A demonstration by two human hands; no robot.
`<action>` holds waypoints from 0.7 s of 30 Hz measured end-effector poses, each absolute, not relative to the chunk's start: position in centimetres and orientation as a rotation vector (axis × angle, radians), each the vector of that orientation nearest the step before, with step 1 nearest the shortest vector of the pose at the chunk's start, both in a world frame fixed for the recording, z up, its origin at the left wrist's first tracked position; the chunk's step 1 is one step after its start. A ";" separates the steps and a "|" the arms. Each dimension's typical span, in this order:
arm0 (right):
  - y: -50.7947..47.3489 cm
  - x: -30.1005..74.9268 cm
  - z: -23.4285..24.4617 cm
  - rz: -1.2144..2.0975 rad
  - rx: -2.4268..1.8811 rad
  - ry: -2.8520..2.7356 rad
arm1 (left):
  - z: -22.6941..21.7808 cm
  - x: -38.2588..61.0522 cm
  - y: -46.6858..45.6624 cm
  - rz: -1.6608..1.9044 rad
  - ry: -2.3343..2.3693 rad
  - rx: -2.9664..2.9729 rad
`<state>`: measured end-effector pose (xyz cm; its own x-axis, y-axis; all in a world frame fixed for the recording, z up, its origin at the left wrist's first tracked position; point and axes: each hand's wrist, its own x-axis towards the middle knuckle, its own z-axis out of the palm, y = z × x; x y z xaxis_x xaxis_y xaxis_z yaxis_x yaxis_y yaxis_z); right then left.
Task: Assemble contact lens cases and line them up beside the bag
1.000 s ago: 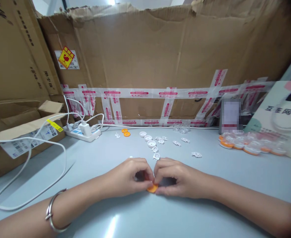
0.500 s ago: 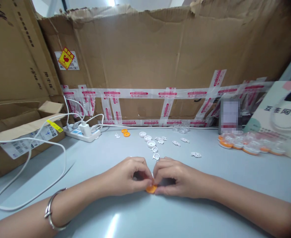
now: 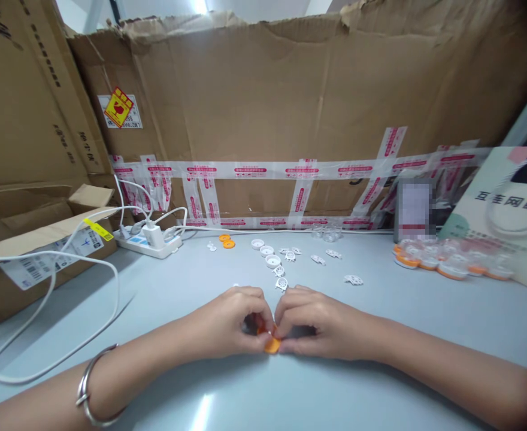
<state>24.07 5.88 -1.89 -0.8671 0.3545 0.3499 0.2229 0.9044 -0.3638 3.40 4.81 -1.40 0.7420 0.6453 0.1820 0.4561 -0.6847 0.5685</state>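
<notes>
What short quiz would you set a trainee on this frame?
1. True or false: the left hand and the right hand both pinch the orange disc.
2. Which wrist wears the metal bangle? A) left B) right C) neither
3. Fill in: the white power strip lies at the far ___ side of the table, beside the open cardboard box.
Key: 1 true; 2 A; 3 left.
</notes>
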 end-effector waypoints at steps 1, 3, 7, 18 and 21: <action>5.9 24.1 -1.9 0.438 -0.415 -2.654 | -1.3 3.4 4.8 0.493 0.843 2.442; 5.9 24.1 -1.9 0.439 -0.410 -2.652 | -1.2 3.4 4.7 0.481 0.855 2.450; 5.8 24.1 -1.7 0.444 -0.426 -2.644 | -0.8 3.6 4.7 0.541 0.839 2.496; 6.0 24.2 -2.0 0.432 -0.428 -2.647 | -1.3 3.5 4.8 0.547 0.823 2.519; 6.0 24.2 -1.9 0.441 -0.427 -2.656 | -1.3 3.6 4.8 0.508 0.859 2.512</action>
<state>24.16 5.96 -1.86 -0.8679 0.3576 0.3448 0.2269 0.9029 -0.3651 3.55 4.78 -1.26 0.7400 0.6428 0.1982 0.4832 -0.7129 0.5082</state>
